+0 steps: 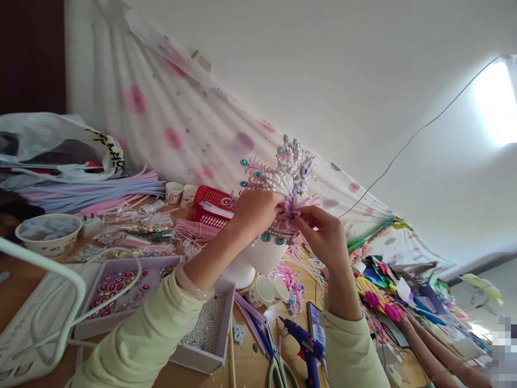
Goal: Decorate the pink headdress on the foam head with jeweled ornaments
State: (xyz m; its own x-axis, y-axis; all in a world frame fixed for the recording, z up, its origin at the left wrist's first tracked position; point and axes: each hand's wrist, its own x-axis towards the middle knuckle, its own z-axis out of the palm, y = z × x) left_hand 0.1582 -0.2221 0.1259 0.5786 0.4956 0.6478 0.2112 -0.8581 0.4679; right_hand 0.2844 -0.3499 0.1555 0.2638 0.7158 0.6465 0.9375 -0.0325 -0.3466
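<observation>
A beaded headdress (278, 180), trimmed with pearls, blue-green gems and pale pink and lilac fronds, stands on a white mannequin head (264, 256). At its front sits a lilac flower (294, 207). My left hand (258, 213) reaches across from the left, fingers closed on the flower's left edge; its fingertips are partly hidden. From the right, my right hand (326, 237) pinches the flower's lower right side between thumb and forefinger. Below the hands lie scissors (276, 350), a blue glue gun (305, 347) and a phone (316, 323).
Left of the head, a box (208, 358) holds pearls and gems. Two paper cups (262, 291) stand below it. A red basket (210, 202) and fuzzy stems (121, 186) lie behind. A white cable (76, 285) crosses the left. Another person's arms (430, 345) reach in at right.
</observation>
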